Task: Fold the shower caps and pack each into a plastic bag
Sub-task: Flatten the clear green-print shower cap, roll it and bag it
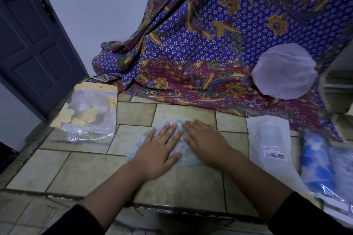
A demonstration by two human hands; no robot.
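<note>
A thin translucent shower cap with a pale green tint lies flat on the tiled floor in the middle of the view. My left hand presses on it with straight fingers spread. Beside it, my right hand lies flat on the same cap, fingertips almost touching the left ones. A white shower cap rests puffed up on the patterned cloth at the right. A clear plastic bag with a barcode label lies flat just right of my right hand.
A clear bag with yellow flower shapes lies at the left. Purple and maroon batik cloth drapes across the back. Blue-and-white packed items sit at the right edge. A dark door stands at the left. A floor step edge runs below my forearms.
</note>
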